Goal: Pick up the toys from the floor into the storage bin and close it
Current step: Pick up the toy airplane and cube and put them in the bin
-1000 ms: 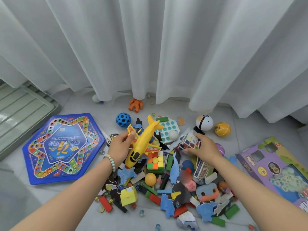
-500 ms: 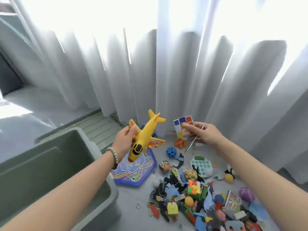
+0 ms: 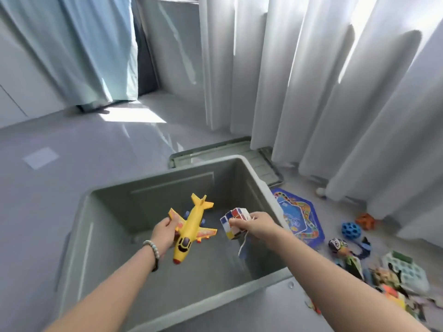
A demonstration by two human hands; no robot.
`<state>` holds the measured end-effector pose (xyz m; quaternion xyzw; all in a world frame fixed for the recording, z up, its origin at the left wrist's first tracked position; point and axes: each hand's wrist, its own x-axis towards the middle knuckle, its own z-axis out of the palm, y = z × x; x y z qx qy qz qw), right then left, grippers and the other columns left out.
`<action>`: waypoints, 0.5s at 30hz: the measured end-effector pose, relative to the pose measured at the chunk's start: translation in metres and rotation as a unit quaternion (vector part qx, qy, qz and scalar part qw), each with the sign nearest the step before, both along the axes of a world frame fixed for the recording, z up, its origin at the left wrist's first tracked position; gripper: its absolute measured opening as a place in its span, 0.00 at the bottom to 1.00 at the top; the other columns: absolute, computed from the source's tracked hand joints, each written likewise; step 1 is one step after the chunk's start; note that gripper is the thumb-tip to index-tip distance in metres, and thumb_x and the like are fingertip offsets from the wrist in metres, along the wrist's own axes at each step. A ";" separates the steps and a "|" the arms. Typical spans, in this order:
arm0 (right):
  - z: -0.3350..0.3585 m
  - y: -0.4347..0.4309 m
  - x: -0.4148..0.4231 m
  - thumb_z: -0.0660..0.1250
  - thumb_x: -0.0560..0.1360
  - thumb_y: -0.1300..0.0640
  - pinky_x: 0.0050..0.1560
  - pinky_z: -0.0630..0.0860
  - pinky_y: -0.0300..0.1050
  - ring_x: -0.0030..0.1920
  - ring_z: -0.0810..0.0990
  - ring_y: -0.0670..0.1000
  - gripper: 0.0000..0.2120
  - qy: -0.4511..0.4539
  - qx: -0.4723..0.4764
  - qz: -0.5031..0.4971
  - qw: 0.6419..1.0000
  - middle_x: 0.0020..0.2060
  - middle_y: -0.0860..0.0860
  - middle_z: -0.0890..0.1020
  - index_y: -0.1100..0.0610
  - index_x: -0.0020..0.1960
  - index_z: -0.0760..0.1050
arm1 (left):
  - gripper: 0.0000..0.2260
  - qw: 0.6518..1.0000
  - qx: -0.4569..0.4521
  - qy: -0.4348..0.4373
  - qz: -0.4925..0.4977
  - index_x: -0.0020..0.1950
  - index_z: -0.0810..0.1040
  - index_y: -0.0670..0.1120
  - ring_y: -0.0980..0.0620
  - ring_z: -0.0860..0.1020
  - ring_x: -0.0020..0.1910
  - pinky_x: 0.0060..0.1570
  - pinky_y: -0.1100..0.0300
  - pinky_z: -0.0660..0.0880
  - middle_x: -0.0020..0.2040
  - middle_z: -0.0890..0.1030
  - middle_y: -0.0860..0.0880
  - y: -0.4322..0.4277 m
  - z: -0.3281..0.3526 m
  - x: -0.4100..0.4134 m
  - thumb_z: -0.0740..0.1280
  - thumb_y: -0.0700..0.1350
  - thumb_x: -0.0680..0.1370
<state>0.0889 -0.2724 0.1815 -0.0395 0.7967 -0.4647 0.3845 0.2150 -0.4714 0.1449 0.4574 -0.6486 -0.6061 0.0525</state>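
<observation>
The grey-green storage bin [image 3: 261, 178] stands open in the middle of the floor. Over its inside, my left hand [image 3: 164, 234] grips a yellow toy plane [image 3: 191, 230] by a wing. My right hand [image 3: 257, 225] holds a white puzzle cube [image 3: 233, 222] with coloured squares, and a thin white stick hangs down from that hand. Both toys are above the bin's opening. Its lid [image 3: 263, 164] lies flat on the floor behind it, partly under the curtain.
To the bin's right lie a blue hexagonal game board [image 3: 299, 219], a blue holed ball [image 3: 350, 230], an orange toy [image 3: 365, 221], a pale green pop toy [image 3: 407, 271] and several small pieces. White curtains [image 3: 335, 92] hang behind.
Both hands lifted the plane and the cube from the toy pile and carried them left, over the open bin. My view swung left from the pile to the bin.
</observation>
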 end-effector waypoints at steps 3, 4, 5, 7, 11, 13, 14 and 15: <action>-0.052 -0.011 -0.003 0.75 0.68 0.52 0.21 0.65 0.32 0.29 0.71 0.45 0.14 -0.043 0.063 -0.021 0.997 0.32 0.51 0.76 0.59 0.45 0.75 | 0.13 0.997 0.065 -0.014 0.037 0.43 0.72 0.43 0.53 0.78 0.31 0.26 0.64 0.75 0.38 0.78 0.45 -0.004 -0.044 0.007 0.56 0.49 0.82; -0.064 -0.014 -0.005 0.76 0.67 0.52 0.24 0.66 0.34 0.30 0.73 0.46 0.17 -0.056 0.076 -0.030 0.995 0.36 0.52 0.78 0.61 0.48 0.76 | 0.13 0.996 0.081 -0.018 0.036 0.44 0.72 0.43 0.52 0.78 0.33 0.28 0.62 0.76 0.39 0.78 0.45 -0.004 -0.056 0.006 0.56 0.49 0.82; -0.077 -0.016 -0.009 0.77 0.66 0.53 0.26 0.69 0.37 0.33 0.76 0.47 0.21 -0.075 0.080 -0.037 0.993 0.41 0.55 0.81 0.64 0.52 0.76 | 0.12 0.995 0.096 -0.021 0.035 0.44 0.72 0.43 0.52 0.78 0.35 0.31 0.62 0.76 0.40 0.79 0.45 -0.005 -0.067 0.005 0.56 0.49 0.82; -0.093 -0.021 -0.013 0.76 0.67 0.55 0.28 0.76 0.41 0.38 0.80 0.51 0.26 -0.114 0.078 -0.045 0.989 0.48 0.59 0.81 0.66 0.59 0.74 | 0.12 0.992 0.118 -0.034 0.037 0.47 0.72 0.43 0.53 0.78 0.37 0.32 0.62 0.75 0.41 0.79 0.46 -0.006 -0.086 0.002 0.56 0.49 0.82; -0.110 -0.027 -0.018 0.70 0.74 0.56 0.48 0.79 0.43 0.53 0.77 0.54 0.29 -0.121 0.060 -0.066 0.989 0.60 0.60 0.75 0.64 0.70 0.63 | 0.11 0.986 0.153 -0.037 0.048 0.49 0.72 0.43 0.52 0.78 0.38 0.39 0.60 0.76 0.47 0.78 0.43 -0.007 -0.114 -0.007 0.55 0.48 0.82; -0.114 -0.026 -0.019 0.68 0.75 0.55 0.56 0.74 0.47 0.62 0.73 0.56 0.30 -0.096 0.081 -0.064 0.990 0.64 0.60 0.72 0.63 0.72 0.61 | 0.09 0.985 0.159 -0.045 0.050 0.50 0.72 0.43 0.53 0.77 0.37 0.42 0.59 0.74 0.49 0.77 0.44 -0.004 -0.124 -0.010 0.55 0.46 0.82; -0.113 -0.025 -0.018 0.68 0.75 0.55 0.57 0.73 0.47 0.63 0.73 0.56 0.29 -0.091 0.092 -0.050 0.990 0.64 0.60 0.72 0.62 0.72 0.61 | 0.08 0.985 0.157 -0.049 0.051 0.52 0.71 0.43 0.53 0.76 0.37 0.41 0.60 0.73 0.50 0.77 0.44 -0.002 -0.129 -0.010 0.55 0.45 0.82; -0.111 -0.024 -0.018 0.66 0.76 0.56 0.57 0.73 0.47 0.64 0.73 0.57 0.28 -0.087 0.100 -0.032 0.991 0.64 0.60 0.73 0.63 0.72 0.62 | 0.07 0.985 0.153 -0.055 0.055 0.53 0.70 0.43 0.53 0.76 0.37 0.39 0.61 0.72 0.51 0.76 0.44 0.000 -0.133 -0.009 0.55 0.44 0.82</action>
